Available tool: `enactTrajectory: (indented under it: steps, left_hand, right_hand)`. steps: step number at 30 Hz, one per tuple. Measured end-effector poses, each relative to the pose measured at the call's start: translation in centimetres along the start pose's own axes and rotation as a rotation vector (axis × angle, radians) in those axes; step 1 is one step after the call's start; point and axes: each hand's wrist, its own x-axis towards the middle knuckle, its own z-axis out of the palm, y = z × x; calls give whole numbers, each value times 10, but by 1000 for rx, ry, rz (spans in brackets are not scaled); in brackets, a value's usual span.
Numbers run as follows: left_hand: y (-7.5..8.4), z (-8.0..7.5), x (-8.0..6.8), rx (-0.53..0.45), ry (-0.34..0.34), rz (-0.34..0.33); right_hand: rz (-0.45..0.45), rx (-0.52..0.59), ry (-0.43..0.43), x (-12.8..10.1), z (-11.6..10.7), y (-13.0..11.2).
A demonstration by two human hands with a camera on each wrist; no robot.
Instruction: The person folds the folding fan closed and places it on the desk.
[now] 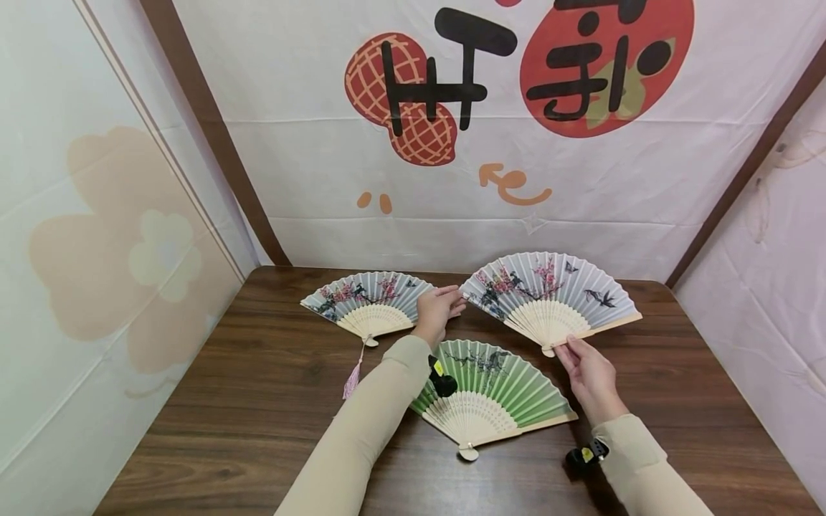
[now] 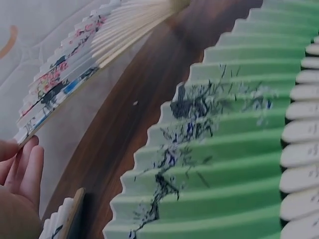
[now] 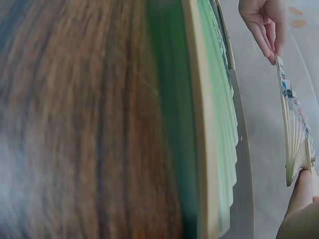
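Observation:
Three paper folding fans lie spread open on a dark wooden table (image 1: 258, 401). My left hand (image 1: 454, 299) pinches the left end rib of the white fan (image 1: 548, 294) painted with blossoms and birds. My right hand (image 1: 568, 345) pinches the same fan at its base, beside the pivot. In the left wrist view the left fingers (image 2: 22, 167) meet the white fan's edge (image 2: 65, 84). The right wrist view shows that white fan (image 3: 294, 124) edge-on, between the left hand (image 3: 264, 25) and the right fingertip (image 3: 301, 191). A green fan (image 1: 490, 390) lies under my forearms.
A grey-white fan (image 1: 368, 304) with a pink tassel (image 1: 353, 378) lies at the left. Printed white cloth walls (image 1: 452, 215) enclose the table on three sides. The green fan (image 2: 214, 149) (image 3: 214, 124) fills much of both wrist views.

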Motion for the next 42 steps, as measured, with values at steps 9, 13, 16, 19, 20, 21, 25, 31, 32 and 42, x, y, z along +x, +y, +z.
enactTrajectory:
  steps: [9,13,16,19,20,21,25,31,32,42]
  left_hand:
    - [-5,9,-4,-202,-27,-54]
    - [-6,11,-3,-241,-6,-36]
    - [-5,12,-2,-244,14,-26]
    - [-4,12,-1,-248,22,-26]
    - [-4,12,-1,-248,24,-26]
    - [-3,11,0,-250,26,-27]
    - [-1,11,0,-248,27,-30]
    - [1,9,2,-230,29,-18]
    - [1,9,1,-228,28,-19]
    - [6,8,1,-198,40,-31]
  right_hand:
    - [-27,1,15,-1,6,8]
    - [-42,-39,20,-2,9,11]
    - [-52,-57,29,-2,12,12]
    - [-59,-83,23,-3,14,14]
    - [-62,-86,25,-4,15,14]
    - [-62,-98,21,-5,15,15]
    - [-65,-117,27,-7,17,18]
    - [-73,-151,12,-9,19,22]
    - [-76,-158,10,-9,19,22]
    - [-99,-205,-7,-11,21,26]
